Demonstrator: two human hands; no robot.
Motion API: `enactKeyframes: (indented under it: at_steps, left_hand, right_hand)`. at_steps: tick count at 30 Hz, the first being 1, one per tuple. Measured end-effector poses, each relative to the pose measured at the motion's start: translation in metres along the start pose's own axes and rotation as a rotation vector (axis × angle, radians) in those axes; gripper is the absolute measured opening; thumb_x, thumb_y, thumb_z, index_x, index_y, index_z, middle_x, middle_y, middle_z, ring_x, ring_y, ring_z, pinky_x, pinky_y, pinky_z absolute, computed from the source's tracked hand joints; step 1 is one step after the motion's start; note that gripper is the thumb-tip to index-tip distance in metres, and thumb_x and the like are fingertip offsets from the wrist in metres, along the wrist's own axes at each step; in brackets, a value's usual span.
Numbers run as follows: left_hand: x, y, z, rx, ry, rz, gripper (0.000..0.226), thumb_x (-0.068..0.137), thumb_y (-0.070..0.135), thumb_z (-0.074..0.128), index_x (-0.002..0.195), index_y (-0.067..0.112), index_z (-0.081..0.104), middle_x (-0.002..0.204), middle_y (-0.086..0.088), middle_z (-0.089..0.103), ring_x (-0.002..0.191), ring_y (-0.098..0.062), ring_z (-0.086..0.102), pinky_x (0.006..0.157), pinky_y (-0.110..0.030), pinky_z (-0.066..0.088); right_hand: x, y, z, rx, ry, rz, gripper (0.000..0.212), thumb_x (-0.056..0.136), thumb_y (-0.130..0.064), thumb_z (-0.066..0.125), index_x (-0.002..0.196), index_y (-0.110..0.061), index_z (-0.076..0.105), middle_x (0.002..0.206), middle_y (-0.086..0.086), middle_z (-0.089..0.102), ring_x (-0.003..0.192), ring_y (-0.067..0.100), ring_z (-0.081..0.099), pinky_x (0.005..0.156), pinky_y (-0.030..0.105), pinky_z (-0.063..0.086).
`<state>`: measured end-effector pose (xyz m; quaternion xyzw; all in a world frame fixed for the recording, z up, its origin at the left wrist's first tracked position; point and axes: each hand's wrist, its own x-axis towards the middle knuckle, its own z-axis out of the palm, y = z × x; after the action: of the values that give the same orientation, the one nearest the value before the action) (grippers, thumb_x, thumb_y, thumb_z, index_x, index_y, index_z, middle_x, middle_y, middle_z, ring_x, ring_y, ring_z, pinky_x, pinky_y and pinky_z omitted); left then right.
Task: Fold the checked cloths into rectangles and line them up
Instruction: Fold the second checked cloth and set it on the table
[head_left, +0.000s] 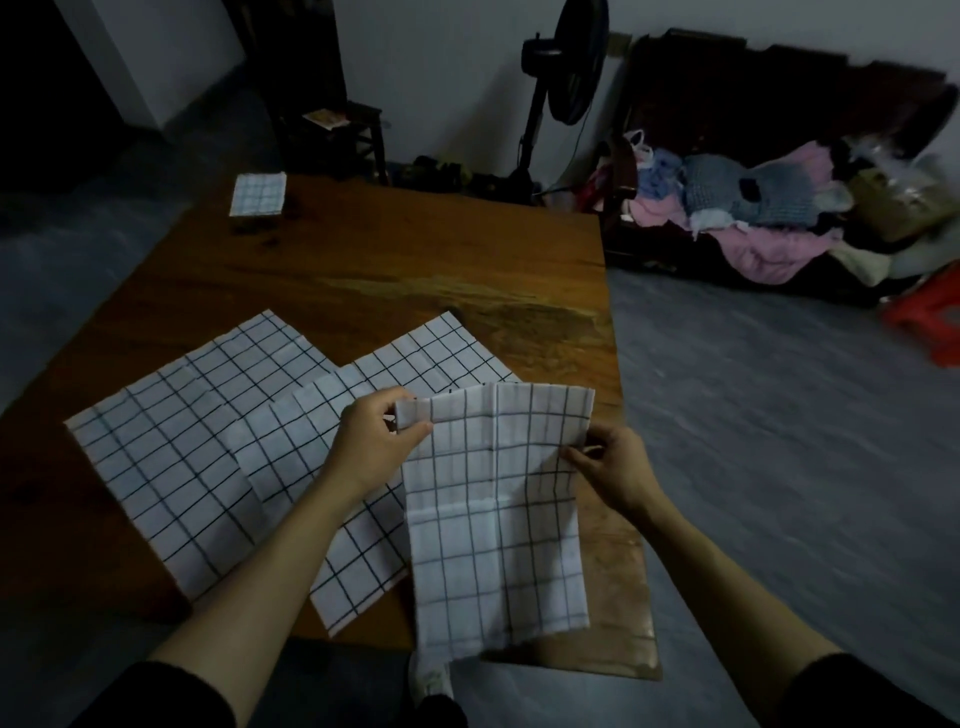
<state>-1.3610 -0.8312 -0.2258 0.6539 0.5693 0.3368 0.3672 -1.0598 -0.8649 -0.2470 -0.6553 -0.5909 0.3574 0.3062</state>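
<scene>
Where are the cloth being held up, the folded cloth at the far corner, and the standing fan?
held cloth (496, 519): head view, middle of the hanging panel.
folded cloth (258, 194): head view, centre of its top face.
standing fan (579, 62): head view, dark fan head.

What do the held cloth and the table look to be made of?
Held cloth: thin woven fabric, probably cotton, matte white with dark checks; it hangs limp from both hands and shows fold creases. Table: wood, reddish-brown with visible grain and a slight sheen, with a worn, paler patch toward the right edge.
</scene>
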Motion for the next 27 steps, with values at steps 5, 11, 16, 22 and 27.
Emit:
enactKeyframes:
  at_steps: [5,11,16,22,27]
  left_hand:
    - [0.019,-0.01,0.004,-0.018,-0.022,0.02,0.016,0.084,0.01,0.072,0.077,0.017,0.06,0.068,0.0,0.061,0.062,-0.014,0.059,0.051,-0.032,0.051]
    - [0.005,-0.021,0.012,0.04,-0.074,0.1,0.012,0.084,0.011,0.073,0.082,0.018,0.064,0.087,0.007,0.064,0.084,-0.009,0.062,0.069,-0.018,0.053]
    - [-0.039,-0.043,0.026,0.253,-0.253,0.074,0.02,0.08,0.014,0.074,0.085,0.028,0.061,0.097,0.018,0.056,0.099,0.0,0.052,0.083,-0.028,0.053]
    - [-0.07,-0.048,0.03,0.5,-0.562,-0.033,0.041,0.074,0.042,0.079,0.107,0.035,0.058,0.115,0.021,0.046,0.111,-0.001,0.04,0.094,-0.022,0.039]
    - [-0.065,-0.057,0.041,0.487,-0.443,-0.061,0.029,0.085,0.042,0.069,0.11,0.03,0.059,0.113,0.013,0.053,0.108,-0.005,0.047,0.09,-0.024,0.043]
  right_hand:
    - [0.017,0.003,0.007,-0.056,0.064,-0.014,0.028,0.085,-0.009,0.071,0.092,-0.036,0.067,0.095,-0.019,0.067,0.088,0.001,0.064,0.076,0.023,0.052]
    - [0.01,0.023,0.012,-0.113,0.02,-0.035,0.025,0.089,-0.014,0.067,0.094,-0.038,0.064,0.101,-0.014,0.067,0.096,0.003,0.062,0.08,0.025,0.051]
    - [-0.011,0.048,0.014,-0.291,-0.147,-0.159,0.024,0.086,-0.017,0.07,0.092,-0.039,0.061,0.106,-0.015,0.06,0.102,0.006,0.055,0.086,0.025,0.045]
    - [-0.027,0.075,0.014,-0.476,-0.298,-0.139,0.033,0.089,-0.006,0.056,0.112,-0.025,0.067,0.12,-0.005,0.057,0.109,0.01,0.05,0.088,0.019,0.037]
    - [-0.022,0.068,0.022,-0.468,-0.266,-0.084,0.029,0.093,-0.015,0.057,0.119,-0.024,0.063,0.124,-0.004,0.056,0.106,0.006,0.047,0.083,0.019,0.035]
